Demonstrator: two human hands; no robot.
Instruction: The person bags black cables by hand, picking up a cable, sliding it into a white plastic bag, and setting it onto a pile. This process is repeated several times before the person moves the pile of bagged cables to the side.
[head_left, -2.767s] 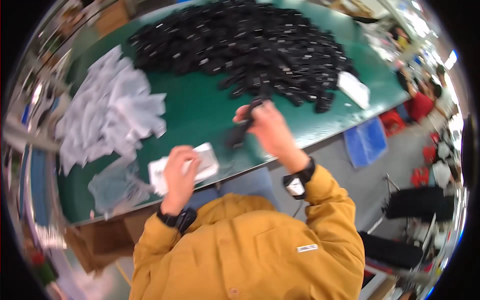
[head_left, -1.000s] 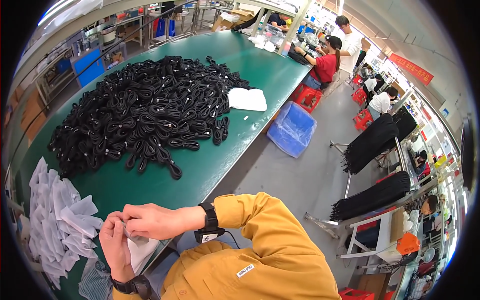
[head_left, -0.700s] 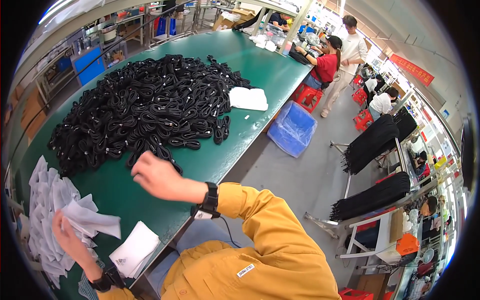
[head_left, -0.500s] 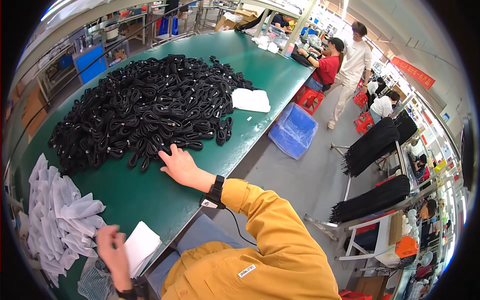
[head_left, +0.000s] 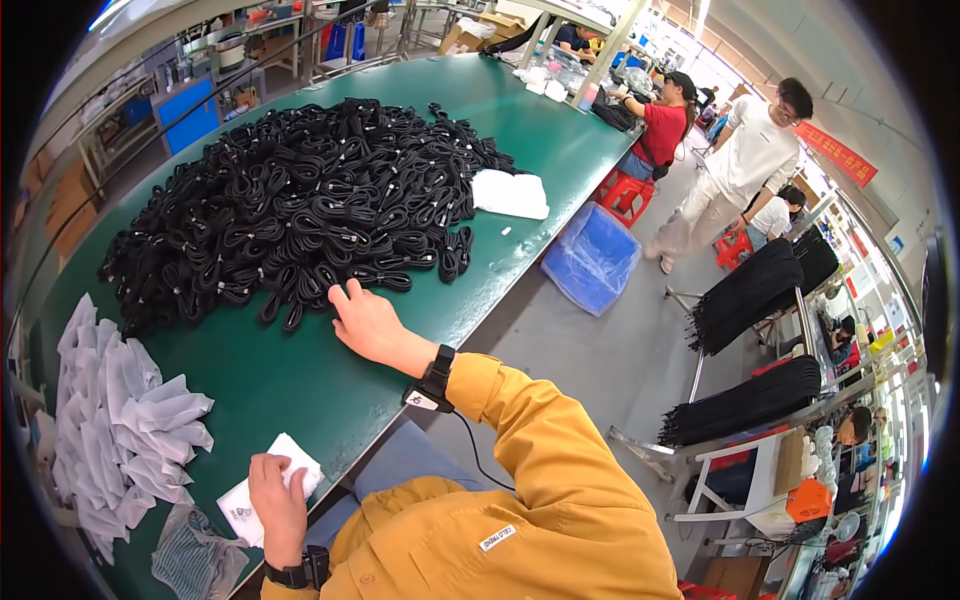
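My right hand [head_left: 371, 326] reaches to the near edge of a big heap of coiled black cables [head_left: 300, 205] on the green table. Its fingers are apart, and the fingertips touch or nearly touch a coil there. At the front edge, my left hand [head_left: 278, 503] rests on a small stack of white bags or sheets [head_left: 234, 508], thumb and bent fingers apart over the top one. Left of it lies a spread of translucent whitish pouches [head_left: 120, 410]; whether they hold anything is hard to see. A crumpled clear bag with stripes [head_left: 190, 552] sits by the stack.
A white packet [head_left: 510, 193] lies beside the heap on the green table [head_left: 430, 100]. Below the table's right edge stands a lined blue bin [head_left: 592, 258]. A person in white [head_left: 755, 145] walks the aisle; one in red [head_left: 662, 125] sits farther along. Black cords [head_left: 745, 300] hang on racks.
My left hand has come from the pouches' side onto the white stack. The right hand stays at the heap's edge with little shift. The person in white has come nearer along the aisle.
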